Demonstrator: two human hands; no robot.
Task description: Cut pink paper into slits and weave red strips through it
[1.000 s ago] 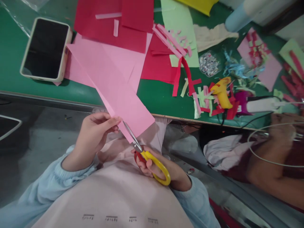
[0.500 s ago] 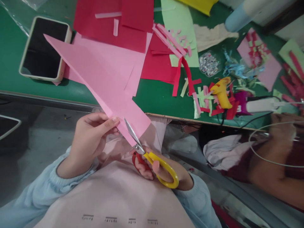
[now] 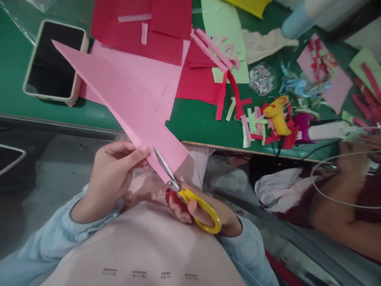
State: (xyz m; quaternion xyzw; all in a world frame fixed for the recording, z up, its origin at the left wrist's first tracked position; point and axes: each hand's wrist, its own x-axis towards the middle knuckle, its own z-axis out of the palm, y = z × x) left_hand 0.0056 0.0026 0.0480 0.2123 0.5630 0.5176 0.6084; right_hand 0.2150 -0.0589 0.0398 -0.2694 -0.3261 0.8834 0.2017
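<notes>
My left hand (image 3: 117, 171) pinches the edge of a pink paper sheet (image 3: 131, 107) between thumb and fingers, near its lower end. My right hand (image 3: 193, 208) grips a pair of scissors (image 3: 201, 202) with one yellow and one red handle. The scissor blades lie at the lower end of the sheet, on both sides of the paper, with a narrow strip along its left edge. The tip of the upper blade is just right of my left thumb. The sheet's far end reaches up over a phone (image 3: 55, 59).
On the green table (image 3: 190, 127) lie red sheets (image 3: 133, 43), a light green sheet (image 3: 220, 20), paper strips (image 3: 222, 91), a tub of small beads (image 3: 262, 79) and a yellow glue gun (image 3: 278, 115). Another person's arm (image 3: 339, 190) is at the right.
The scissors have moved slightly up and left along the pink paper, with the blades a little closer together. My left hand keeps its hold in nearly the same place.
</notes>
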